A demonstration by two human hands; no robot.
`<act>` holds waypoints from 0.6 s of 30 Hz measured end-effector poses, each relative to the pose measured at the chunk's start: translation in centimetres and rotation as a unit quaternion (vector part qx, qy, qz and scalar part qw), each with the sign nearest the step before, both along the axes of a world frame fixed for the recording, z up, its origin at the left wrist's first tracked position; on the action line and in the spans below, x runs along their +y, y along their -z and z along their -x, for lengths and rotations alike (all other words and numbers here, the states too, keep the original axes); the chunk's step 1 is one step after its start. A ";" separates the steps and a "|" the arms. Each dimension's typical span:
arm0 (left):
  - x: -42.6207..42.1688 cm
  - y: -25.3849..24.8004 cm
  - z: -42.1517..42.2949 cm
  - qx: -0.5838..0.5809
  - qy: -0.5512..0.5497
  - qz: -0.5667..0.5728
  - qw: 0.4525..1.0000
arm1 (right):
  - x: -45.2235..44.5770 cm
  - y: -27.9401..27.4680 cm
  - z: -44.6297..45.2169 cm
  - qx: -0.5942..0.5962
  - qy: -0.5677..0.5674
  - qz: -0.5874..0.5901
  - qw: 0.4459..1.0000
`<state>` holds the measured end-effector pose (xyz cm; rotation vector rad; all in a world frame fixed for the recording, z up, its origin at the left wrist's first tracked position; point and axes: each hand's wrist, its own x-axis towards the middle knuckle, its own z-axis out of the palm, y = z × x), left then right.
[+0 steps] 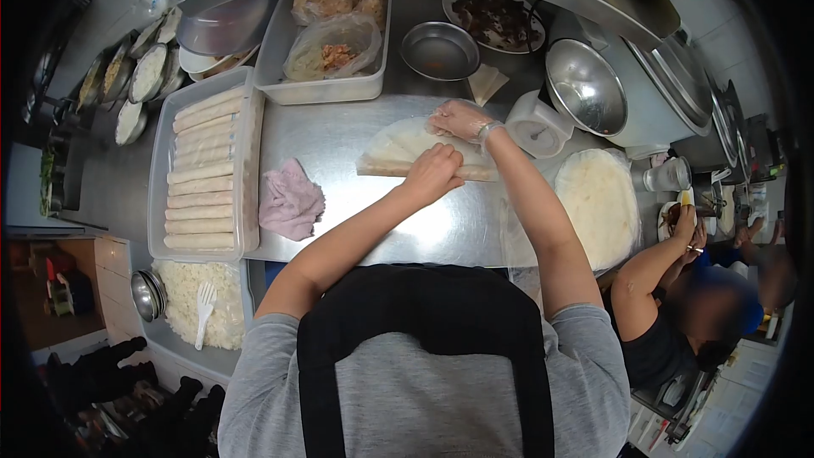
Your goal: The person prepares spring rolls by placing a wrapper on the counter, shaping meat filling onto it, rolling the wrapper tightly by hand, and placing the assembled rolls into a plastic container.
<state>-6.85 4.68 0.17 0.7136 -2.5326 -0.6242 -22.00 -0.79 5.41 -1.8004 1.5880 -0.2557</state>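
Observation:
A thin round wrapper (pixel 394 137) lies on the steel counter, with its near edge rolled around a long strip of filling (pixel 381 167). My left hand (pixel 435 174) presses on this half-rolled spring roll near its right part, fingers curled over it. My right hand (pixel 460 121), in a clear plastic glove, rests on the wrapper's far right edge with bent fingers held together; whether anything is between them is hidden. To the right, a stack of round wrappers (pixel 596 208) sits in clear plastic. Finished rolls (pixel 200 195) fill a plastic tub (pixel 252 144) on the left.
A pink cloth (pixel 291 199) lies beside the tub. Behind stand a bin of bagged filling (pixel 332 51), a metal bowl (pixel 440 51), a plate of dark food (pixel 494 17), a scale (pixel 538 125) and a tilted steel bowl (pixel 587 87). Another person's arm (pixel 649 276) works at right.

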 end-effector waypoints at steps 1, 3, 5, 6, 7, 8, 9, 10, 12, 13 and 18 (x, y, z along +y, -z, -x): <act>0.2 0.3 0.2 0.001 0.004 -0.001 1.000 | -0.1 0.5 0.2 0.001 0.004 -0.001 1.000; 0.5 0.3 0.4 -0.011 -0.013 0.003 1.000 | -0.6 1.5 0.5 0.016 -0.034 0.042 0.998; 0.6 -0.1 1.1 -0.006 -0.013 -0.006 1.000 | -0.7 1.8 0.8 -0.004 -0.030 0.022 0.999; 0.7 -0.5 1.5 0.002 -0.016 -0.014 1.000 | -0.8 1.8 0.8 -0.022 -0.029 0.004 0.999; 0.8 -0.3 1.8 0.001 -0.016 -0.013 1.000 | -0.8 1.7 0.6 -0.023 -0.029 0.005 0.999; 0.9 0.0 2.2 -0.005 -0.010 -0.008 1.000 | -0.9 1.9 0.6 -0.017 -0.024 0.002 1.000; 1.0 0.3 2.5 -0.010 -0.004 -0.003 1.000 | -0.9 2.1 0.7 -0.011 -0.019 -0.001 1.000; 1.0 0.5 2.7 -0.010 -0.003 -0.003 1.000 | -1.0 2.2 0.9 -0.011 -0.018 -0.001 1.000; 0.9 0.3 2.6 -0.026 0.009 -0.016 0.999 | -1.0 2.5 0.9 -0.036 -0.015 -0.017 0.999; 1.0 0.2 2.8 -0.026 0.009 -0.016 0.999 | -1.1 2.5 0.9 -0.037 -0.016 -0.017 0.999; 1.6 0.8 3.6 -0.016 0.027 -0.012 0.999 | -0.9 2.7 0.8 -0.059 0.004 -0.022 0.998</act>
